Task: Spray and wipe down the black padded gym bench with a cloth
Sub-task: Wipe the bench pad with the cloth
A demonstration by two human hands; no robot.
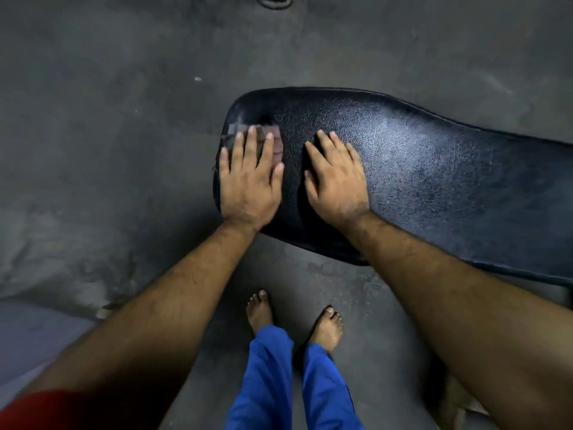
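The black padded bench [434, 169] runs from the middle of the view off to the right, its textured top shining. My left hand [248, 178] lies flat on the bench's rounded left end, pressing a dark grey cloth [273, 141] that shows around and past my fingertips. My right hand [336, 175] rests flat on the bare padding just to the right, fingers slightly apart, with nothing under it that I can see. No spray bottle is in view.
Worn grey concrete floor [124, 119] surrounds the bench. My bare feet [260, 311] and blue trouser legs stand close to the bench's near edge. A lighter slab [31, 330] lies at the lower left, and a dark round object [274, 0] at the top edge.
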